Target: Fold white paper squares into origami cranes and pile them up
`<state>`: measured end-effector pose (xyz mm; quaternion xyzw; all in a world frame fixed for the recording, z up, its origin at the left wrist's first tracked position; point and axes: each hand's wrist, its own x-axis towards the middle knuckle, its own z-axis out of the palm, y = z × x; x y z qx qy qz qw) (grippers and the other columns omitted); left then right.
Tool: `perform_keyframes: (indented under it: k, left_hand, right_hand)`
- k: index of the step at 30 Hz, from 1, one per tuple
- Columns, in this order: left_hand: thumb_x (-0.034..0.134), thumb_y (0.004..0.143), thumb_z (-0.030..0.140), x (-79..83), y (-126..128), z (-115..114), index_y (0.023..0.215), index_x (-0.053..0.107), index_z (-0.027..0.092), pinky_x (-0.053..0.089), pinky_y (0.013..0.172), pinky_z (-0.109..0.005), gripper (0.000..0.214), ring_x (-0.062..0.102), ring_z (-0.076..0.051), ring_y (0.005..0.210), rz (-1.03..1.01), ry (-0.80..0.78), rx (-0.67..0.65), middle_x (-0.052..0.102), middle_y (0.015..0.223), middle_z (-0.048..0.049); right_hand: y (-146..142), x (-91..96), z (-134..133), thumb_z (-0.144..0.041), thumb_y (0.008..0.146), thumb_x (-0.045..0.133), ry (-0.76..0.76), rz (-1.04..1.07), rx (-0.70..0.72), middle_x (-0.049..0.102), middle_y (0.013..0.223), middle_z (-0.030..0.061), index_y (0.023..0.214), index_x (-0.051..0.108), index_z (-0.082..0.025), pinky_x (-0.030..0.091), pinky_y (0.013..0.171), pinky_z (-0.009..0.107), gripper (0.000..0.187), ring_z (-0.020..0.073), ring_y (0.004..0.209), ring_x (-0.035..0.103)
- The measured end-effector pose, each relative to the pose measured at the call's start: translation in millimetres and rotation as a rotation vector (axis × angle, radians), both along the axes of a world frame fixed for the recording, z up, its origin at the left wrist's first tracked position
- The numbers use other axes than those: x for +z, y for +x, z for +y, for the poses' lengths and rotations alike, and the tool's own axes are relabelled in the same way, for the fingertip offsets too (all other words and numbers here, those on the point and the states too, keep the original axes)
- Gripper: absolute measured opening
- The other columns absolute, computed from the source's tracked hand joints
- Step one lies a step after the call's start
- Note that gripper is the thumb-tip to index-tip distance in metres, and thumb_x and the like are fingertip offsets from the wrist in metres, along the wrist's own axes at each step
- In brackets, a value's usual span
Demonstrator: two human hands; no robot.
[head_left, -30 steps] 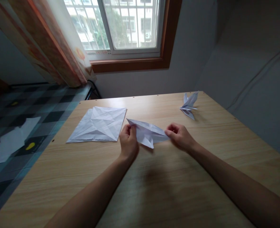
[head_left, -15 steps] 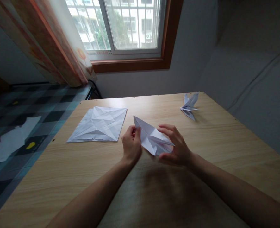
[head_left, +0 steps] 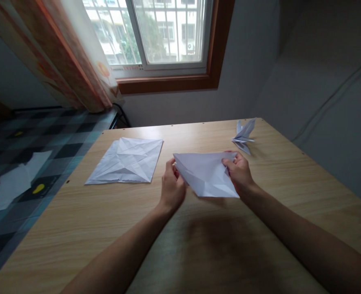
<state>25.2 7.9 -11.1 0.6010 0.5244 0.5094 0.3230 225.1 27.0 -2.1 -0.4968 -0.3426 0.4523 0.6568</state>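
Note:
A creased sheet of white paper (head_left: 206,173) is held up above the table between my two hands, spread fairly flat. My left hand (head_left: 173,183) grips its left edge, fingers curled, some of them hidden behind the paper. At the upper right corner, my right hand (head_left: 239,169) pinches the sheet with the thumb in front and fingers behind. To the left lie creased square paper sheets (head_left: 131,159), overlapping each other. Beyond my right hand stands a folded paper figure (head_left: 244,134) with pointed, wing-like flaps.
The wooden table (head_left: 107,228) stands before a window (head_left: 171,36) with an orange curtain (head_left: 85,73). On the left, a checked bedspread (head_left: 79,141) carries torn white paper (head_left: 18,181). A cable (head_left: 330,102) runs along the right wall.
The paper has gone from partly folded, with raised flaps, to spread out wider. My right hand has moved up and right and now pinches the paper's corner. My left hand keeps its hold.

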Motion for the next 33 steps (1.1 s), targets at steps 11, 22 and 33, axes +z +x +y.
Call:
perform_keyframes:
  k: [11,22,33]
  left_hand:
    - [0.062,0.074,0.011,4.8,1.8,-17.2,0.148,0.032,0.024,0.009,0.117,-0.064,0.082,-0.001,-0.039,0.150,0.785,0.425,-0.166,0.006,0.163,-0.0138]
    - [0.063,0.077,0.033,17.3,4.2,-27.1,0.093,0.065,0.022,-0.013,0.117,-0.061,0.019,0.038,-0.032,0.140,0.825,0.591,-0.282,0.056,0.140,-0.0090]
    - [0.056,0.088,0.031,22.5,-1.3,-14.1,0.076,0.049,0.022,0.040,0.107,-0.044,0.017,0.064,-0.015,0.077,0.203,0.410,0.072,0.063,0.075,0.0026]
  right_hand:
    - [5.9,2.7,4.7,-0.021,0.051,0.071,-0.105,0.091,0.056,0.060,0.060,-0.0071,0.092,0.052,-0.021,0.041,0.048,0.023,0.045,0.0117,0.049,0.053]
    - [6.8,3.3,4.5,-0.015,0.050,0.064,-0.176,0.188,0.035,0.064,0.065,-0.0041,0.088,0.051,-0.020,0.044,0.050,0.021,0.041,0.0120,0.056,0.056]
    - [23.4,1.8,10.5,-0.034,0.062,0.067,0.014,-0.289,0.011,0.066,0.099,0.0034,0.101,0.058,-0.025,0.052,0.081,0.036,0.042,0.0242,0.098,0.062]
